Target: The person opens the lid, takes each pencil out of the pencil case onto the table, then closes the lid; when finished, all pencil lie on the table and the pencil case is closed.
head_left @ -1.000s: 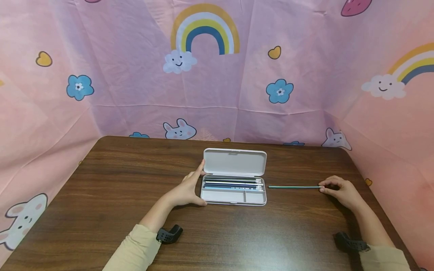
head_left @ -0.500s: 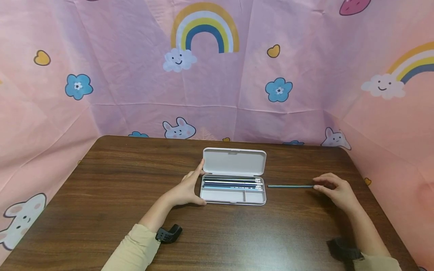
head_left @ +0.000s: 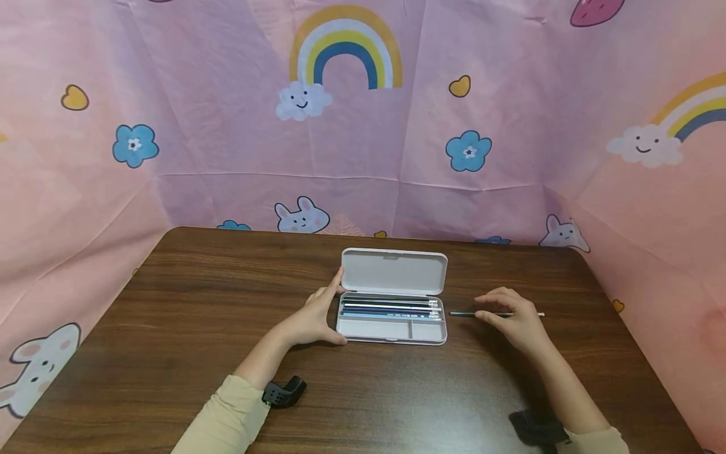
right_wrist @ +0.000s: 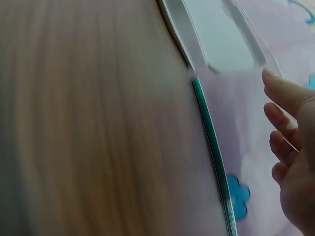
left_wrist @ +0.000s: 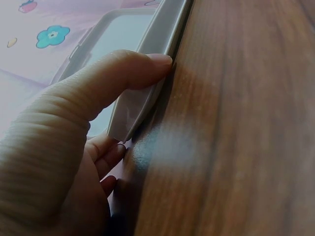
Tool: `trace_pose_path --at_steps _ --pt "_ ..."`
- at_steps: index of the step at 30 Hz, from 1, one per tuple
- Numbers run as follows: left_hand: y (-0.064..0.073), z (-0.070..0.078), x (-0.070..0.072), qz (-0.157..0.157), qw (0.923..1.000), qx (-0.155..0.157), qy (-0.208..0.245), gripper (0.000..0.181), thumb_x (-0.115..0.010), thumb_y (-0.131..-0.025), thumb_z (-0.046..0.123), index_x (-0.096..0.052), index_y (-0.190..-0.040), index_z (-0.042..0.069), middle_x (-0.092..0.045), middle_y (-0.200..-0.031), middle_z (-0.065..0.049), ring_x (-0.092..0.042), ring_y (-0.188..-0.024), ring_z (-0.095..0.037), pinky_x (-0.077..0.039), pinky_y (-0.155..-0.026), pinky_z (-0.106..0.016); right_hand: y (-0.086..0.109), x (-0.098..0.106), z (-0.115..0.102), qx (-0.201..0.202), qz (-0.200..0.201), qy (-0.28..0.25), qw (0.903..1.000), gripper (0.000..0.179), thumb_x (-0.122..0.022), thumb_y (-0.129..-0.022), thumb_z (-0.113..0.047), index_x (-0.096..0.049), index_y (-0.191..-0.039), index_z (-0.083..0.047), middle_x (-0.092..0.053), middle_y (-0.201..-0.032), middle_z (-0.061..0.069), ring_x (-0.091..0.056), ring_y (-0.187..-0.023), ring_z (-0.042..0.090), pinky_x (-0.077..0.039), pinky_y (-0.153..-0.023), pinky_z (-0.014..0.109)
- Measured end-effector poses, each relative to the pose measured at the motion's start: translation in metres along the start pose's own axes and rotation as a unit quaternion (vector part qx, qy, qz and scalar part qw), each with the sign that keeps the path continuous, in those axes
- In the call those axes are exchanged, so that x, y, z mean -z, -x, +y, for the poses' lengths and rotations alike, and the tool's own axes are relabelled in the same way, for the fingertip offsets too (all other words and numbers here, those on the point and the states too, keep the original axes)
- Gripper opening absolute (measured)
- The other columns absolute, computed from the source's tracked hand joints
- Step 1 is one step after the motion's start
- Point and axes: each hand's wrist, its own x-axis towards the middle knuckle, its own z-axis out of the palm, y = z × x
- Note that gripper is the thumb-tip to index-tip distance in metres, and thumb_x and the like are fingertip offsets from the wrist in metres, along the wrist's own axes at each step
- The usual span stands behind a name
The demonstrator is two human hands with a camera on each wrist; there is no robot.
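Observation:
A white pencil case (head_left: pixel 374 328) lies with its lid (head_left: pixel 394 272) raised back. Several dark and blue pencils (head_left: pixel 391 308) fill its long rear compartment, eraser ends to the right. My left hand (head_left: pixel 309 320) grips the case's left end, thumb at the front wall (left_wrist: pixel 129 110) and fingers round the side. To the right of the case lies one teal pencil (right_wrist: pixel 211 132), its eraser end pointing right. Over this pencil is my right hand (head_left: pixel 517 320), fingers loosely bent, thumb and fingertips apart with nothing between them; the hand hides the pencil's middle in the head view.
The case's front part has two shallow compartments split by a divider (head_left: pixel 410 328). Everything stands on a dark wooden table (head_left: pixel 227 284). A pink patterned cloth (head_left: pixel 363 145) hangs behind the table and along both sides.
My right hand has let go of the teal pencil's eraser end and moved left along it towards the case. The pencil stays in place. My left hand keeps its grip on the case.

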Motion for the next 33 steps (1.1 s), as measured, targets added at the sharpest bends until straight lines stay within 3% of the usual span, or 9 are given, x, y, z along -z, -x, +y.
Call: trace_pose_path --at_steps 7,19,33 --pt "0.0 0.001 0.001 -0.003 1.0 0.0 0.006 0.139 -0.092 -0.06 0.023 0.013 -0.152 0.036 -0.038 -0.142 -0.001 -0.024 -0.134 -0.027 -0.018 -0.104 -0.059 -0.008 -0.026 -0.018 0.019 -0.019 -0.019 0.9995 0.024 -0.081 -0.074 -0.004 -0.075 -0.097 -0.004 -0.066 -0.093 0.001 -0.055 -0.09 0.013 -0.049 -0.073 0.029" --pt "0.0 0.001 0.001 -0.005 1.0 -0.002 0.006 0.14 -0.092 -0.06 0.023 0.013 -0.152 0.035 -0.038 -0.142 -0.002 -0.024 -0.134 -0.027 -0.016 -0.105 -0.059 -0.021 -0.06 -0.021 0.031 -0.046 -0.034 0.9979 0.025 -0.083 -0.071 -0.007 -0.076 -0.095 -0.009 -0.068 -0.092 -0.004 -0.055 -0.089 0.017 -0.048 -0.075 0.032" --pt "0.0 0.001 0.001 -0.003 0.9999 -0.002 0.01 0.14 -0.092 -0.06 0.022 0.013 -0.152 0.036 -0.038 -0.142 -0.002 -0.024 -0.134 -0.027 -0.017 -0.104 -0.059 -0.032 -0.072 -0.023 0.003 -0.072 0.007 0.9974 0.023 -0.082 -0.072 -0.004 -0.076 -0.094 -0.009 -0.07 -0.092 -0.004 -0.054 -0.087 0.017 -0.044 -0.077 0.038"
